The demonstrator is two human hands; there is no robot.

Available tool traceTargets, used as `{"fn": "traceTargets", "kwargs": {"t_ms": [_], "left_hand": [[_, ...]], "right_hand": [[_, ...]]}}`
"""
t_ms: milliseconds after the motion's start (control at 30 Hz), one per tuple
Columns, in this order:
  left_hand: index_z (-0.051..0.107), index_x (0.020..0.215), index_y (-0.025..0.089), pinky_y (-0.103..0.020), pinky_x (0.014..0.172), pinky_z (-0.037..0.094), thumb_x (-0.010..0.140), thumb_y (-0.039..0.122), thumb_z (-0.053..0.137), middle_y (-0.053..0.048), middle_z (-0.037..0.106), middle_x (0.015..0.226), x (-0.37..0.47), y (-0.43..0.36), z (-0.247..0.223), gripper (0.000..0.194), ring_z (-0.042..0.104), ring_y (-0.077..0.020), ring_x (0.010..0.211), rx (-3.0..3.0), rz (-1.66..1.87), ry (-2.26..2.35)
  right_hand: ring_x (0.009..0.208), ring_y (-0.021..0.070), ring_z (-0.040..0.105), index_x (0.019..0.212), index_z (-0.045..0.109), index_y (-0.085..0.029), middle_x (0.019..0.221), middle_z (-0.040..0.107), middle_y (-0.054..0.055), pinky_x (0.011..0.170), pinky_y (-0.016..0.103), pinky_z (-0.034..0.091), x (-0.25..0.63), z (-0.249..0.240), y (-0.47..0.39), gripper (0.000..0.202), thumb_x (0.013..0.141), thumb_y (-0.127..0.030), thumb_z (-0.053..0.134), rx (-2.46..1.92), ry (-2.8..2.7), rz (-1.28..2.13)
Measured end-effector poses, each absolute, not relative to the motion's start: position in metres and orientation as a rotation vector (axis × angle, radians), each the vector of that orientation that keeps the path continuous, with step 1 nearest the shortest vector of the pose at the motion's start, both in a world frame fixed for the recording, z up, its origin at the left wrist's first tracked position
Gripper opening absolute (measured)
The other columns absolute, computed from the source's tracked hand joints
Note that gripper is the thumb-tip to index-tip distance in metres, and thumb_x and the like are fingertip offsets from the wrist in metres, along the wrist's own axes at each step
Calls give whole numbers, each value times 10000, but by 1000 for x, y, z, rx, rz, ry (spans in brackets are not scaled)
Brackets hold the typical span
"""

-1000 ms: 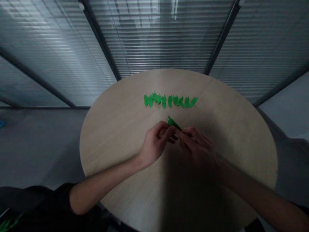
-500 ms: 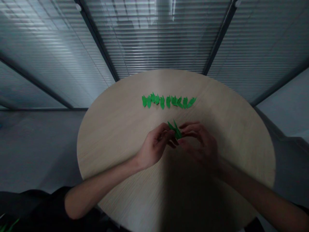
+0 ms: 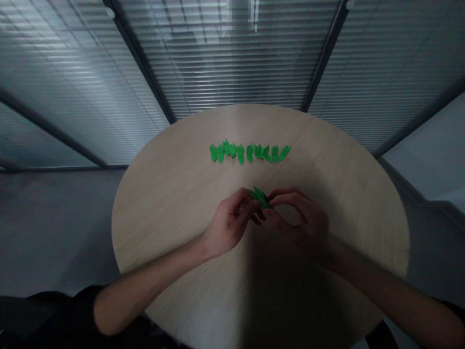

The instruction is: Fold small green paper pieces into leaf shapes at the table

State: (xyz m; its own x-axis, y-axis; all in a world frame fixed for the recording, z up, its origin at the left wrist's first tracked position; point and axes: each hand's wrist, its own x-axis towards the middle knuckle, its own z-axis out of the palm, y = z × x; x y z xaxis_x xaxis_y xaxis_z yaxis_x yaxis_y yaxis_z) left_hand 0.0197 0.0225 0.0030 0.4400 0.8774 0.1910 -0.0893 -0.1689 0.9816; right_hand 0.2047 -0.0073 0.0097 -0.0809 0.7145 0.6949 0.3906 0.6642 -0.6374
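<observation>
Ten or so green leaf-shaped pieces (image 3: 240,154) lay in an uneven row across the far half of the round wooden table (image 3: 163,194), and a green pointed bundle (image 3: 258,195) was held between the two hands, nearer the person than the row. The left hand (image 3: 225,228) had its grip nearly closed, thumb and fingers on the bundle's left side; the right hand (image 3: 310,220) pinched at its lower right end, fingertips close together while the rest of the fingers arched wide. The likeliest trouble, as I judged it, was a crease or a tear, since both grips bore on the same small, thin-looking thing and an uneven pull could have bent it. A loose pinch might also have let a layer slide out and drop, and a sleeve or wrist reaching too far forward could have dragged the row askew, where several neighbours touched or overlapped. As for the count, there was one table, two hands, one bundle with at least two pointed tips (whether it was one folded piece or several I couldn't tell), and about ten in the row, the overlaps towards its left end and right of its middle making that number a little unsure.
</observation>
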Motion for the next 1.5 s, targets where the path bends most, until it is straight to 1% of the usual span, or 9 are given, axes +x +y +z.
{"fn": "traceTargets", "kwargs": {"t_ms": [133,400,600,700,833,1067,1200,1367,1500], "left_hand": [[609,935,179,-234,610,596,1038,345,587,-31,697,777,20,21,3,196,702,-133,672,1523,1029,742],[603,928,175,-212,627,615,997,268,622,-25,677,804,22,19,6,117,697,-116,674,1525,1066,757],[612,948,158,-190,621,614,998,266,637,-26,677,812,22,18,5,122,706,-113,679,1505,1083,728],[608,946,155,-182,621,611,1008,268,634,-17,673,790,22,18,4,131,704,-108,672,1486,1089,709],[608,959,157,-187,631,614,1014,261,630,-27,689,824,22,18,2,120,706,-107,683,1478,1086,686],[620,970,154,-211,645,627,994,256,639,-29,681,834,22,17,4,107,703,-117,691,1495,1060,710],[620,959,152,-203,640,620,990,230,633,-37,692,859,23,17,3,85,706,-111,691,1492,1059,716],[623,961,141,-201,615,595,991,265,642,-47,693,828,22,17,3,129,704,-118,686,1495,1041,762],[603,935,143,-202,583,572,984,297,648,-37,674,772,22,18,3,168,695,-123,664,1469,999,798]], "right_hand": [[846,179,751,972,725,-252,968,765,43,746,309,638,204,11,-9,96,931,-165,729,-910,-1707,307],[859,176,769,969,747,-249,982,789,40,767,306,648,205,9,-9,114,944,-141,720,-919,-1713,319],[825,180,776,1038,728,-239,939,793,22,757,323,647,205,5,-9,146,914,-172,766,-965,-1597,484],[831,169,761,993,748,-230,944,777,23,749,307,633,205,4,-7,119,906,-151,765,-931,-1575,569],[844,164,743,932,761,-223,942,761,28,761,306,613,205,6,-7,105,905,-122,755,-923,-1593,537],[832,160,723,922,735,-222,928,741,31,744,309,603,204,8,-10,107,923,-117,716,-915,-1600,496],[812,155,719,898,696,-233,897,726,17,731,295,611,202,3,-10,87,914,-154,728,-943,-1503,625],[789,156,750,991,687,-236,890,740,9,716,271,642,200,2,-9,177,852,-210,794,-1021,-1299,885],[721,148,739,962,720,-210,839,757,25,651,253,626,203,4,-5,98,900,-278,753,-1017,-1313,1142]]}}
